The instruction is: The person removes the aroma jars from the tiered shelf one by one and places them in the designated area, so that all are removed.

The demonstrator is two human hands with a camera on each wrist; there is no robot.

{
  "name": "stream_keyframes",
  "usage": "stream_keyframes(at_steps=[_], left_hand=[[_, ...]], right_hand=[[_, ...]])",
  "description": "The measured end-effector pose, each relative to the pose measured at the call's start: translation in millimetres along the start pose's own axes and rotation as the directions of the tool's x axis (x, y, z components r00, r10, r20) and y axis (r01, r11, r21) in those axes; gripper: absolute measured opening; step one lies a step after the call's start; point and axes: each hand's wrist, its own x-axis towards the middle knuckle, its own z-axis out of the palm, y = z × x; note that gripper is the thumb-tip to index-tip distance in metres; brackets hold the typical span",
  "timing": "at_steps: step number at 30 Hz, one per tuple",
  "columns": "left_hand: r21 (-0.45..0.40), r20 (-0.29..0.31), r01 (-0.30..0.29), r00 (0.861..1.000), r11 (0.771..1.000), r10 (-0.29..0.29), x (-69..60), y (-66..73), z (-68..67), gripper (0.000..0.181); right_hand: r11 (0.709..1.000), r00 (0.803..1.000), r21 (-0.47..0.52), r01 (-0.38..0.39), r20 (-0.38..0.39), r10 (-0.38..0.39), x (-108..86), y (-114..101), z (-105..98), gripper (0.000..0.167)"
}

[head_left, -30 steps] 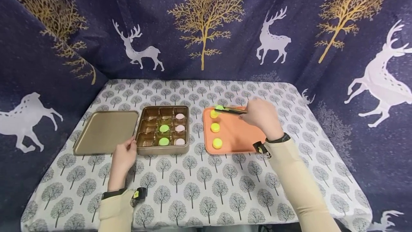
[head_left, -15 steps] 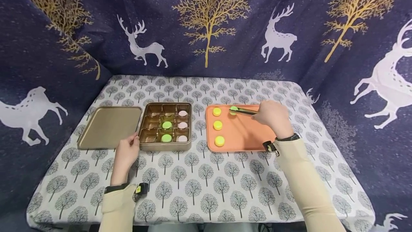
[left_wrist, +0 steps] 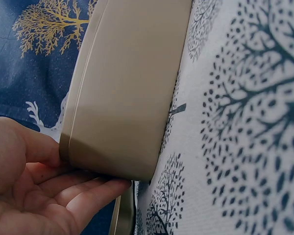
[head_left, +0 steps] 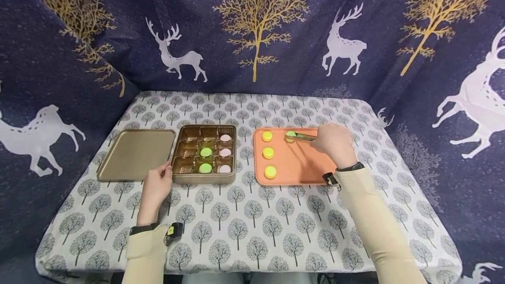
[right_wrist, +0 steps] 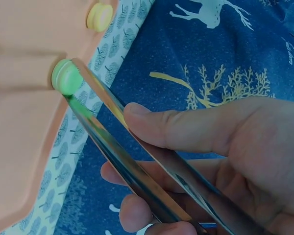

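My left hand grips the front left corner of a brown box, thumb at the rim and fingers against the side. The box's divided insert holds a right-hand column of pale pink macarons and two green macarons in the middle column. With my right hand I hold metal tongs, thumb on one arm and fingers under the other. The tong tips stand on either side of a green macaron, at the back of the orange tray.
Three yellow macarons line the tray's left side. Left of the box lies a flat brown lid. A tree-patterned cloth covers the table, and a dark blue curtain hangs behind it.
The tongs and green macaron have moved right, from beside the rear yellow macaron to the back middle of the tray. My left hand has stayed at the box corner.
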Motion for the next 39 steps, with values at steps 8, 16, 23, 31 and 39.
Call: stream_keyframes(at_steps=[8, 16, 23, 31, 39], left_hand=[[0.003, -0.003, -0.011, 1.000, 1.000, 0.011, 0.8, -0.3, 1.0, 0.044], [0.005, 0.016, 0.001, 1.000, 1.000, -0.002, 0.0, 0.2, 1.0, 0.045], [0.007, 0.016, 0.014, 1.000, 1.000, -0.014, -0.2, 0.3, 0.2, 0.045], [0.011, 0.005, -0.004, 1.000, 1.000, 0.004, 1.1, -3.6, -0.1, 0.045], [0.004, -0.001, -0.003, 1.000, 1.000, 0.003, 0.9, -4.5, 1.1, 0.045]], right_hand=[[1.000, 1.000, -0.009, -0.004, 0.014, 0.005, 2.9, -2, -3, 0.028], [1.000, 0.999, 0.019, -0.010, 0.041, 0.009, -3.3, 3, -8, 0.030], [0.996, 0.999, 0.094, -0.009, 0.036, 0.006, -20.2, 8, -28, 0.047], [0.991, 0.993, 0.106, 0.087, -0.084, -0.078, -27.6, -7, -33, 0.053], [0.984, 0.980, 0.105, 0.147, -0.153, -0.130, -28.7, -34, -30, 0.049]])
